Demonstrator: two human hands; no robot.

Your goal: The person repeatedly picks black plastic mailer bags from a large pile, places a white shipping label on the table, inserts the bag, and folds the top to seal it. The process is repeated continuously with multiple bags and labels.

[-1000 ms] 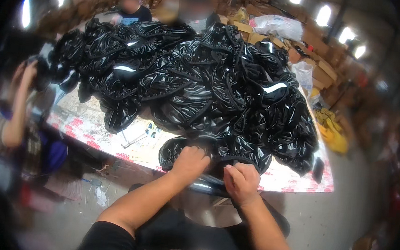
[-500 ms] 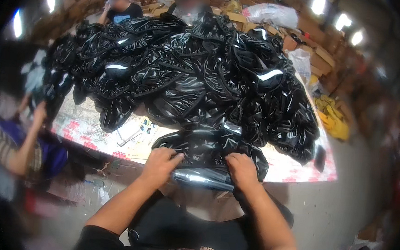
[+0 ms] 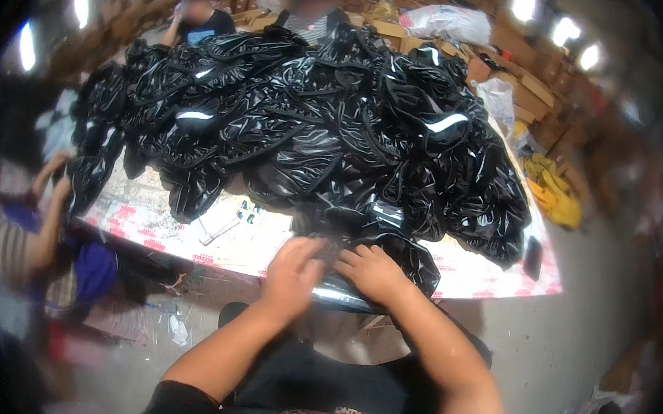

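A glossy black cover (image 3: 413,262) with a gathered edge lies at the near edge of the table, bunched under my hands. My right hand (image 3: 373,272) is closed on it, fingertips bent over the dark material. Close beside it on the left, my left hand (image 3: 293,272) is at the same piece, its fingers smeared by motion, so its grip is unclear. Beneath my hands, a clear shiny plastic bag (image 3: 344,297) sticks out over the table edge, partly hidden by them. A big heap of similar black covers (image 3: 299,127), some with white stripes, rises just beyond.
Small printed labels (image 3: 249,211) lie on the table (image 3: 166,234) left of my hands. A person at the left (image 3: 17,241) handles a black cover; two people (image 3: 206,22) sit beyond the heap. Cartons (image 3: 531,98) and a yellow bag (image 3: 552,193) stand at right.
My hands have come together from the two sides of the cover, drawing its left side inward. The person at the left has shifted their hands on a black cover.
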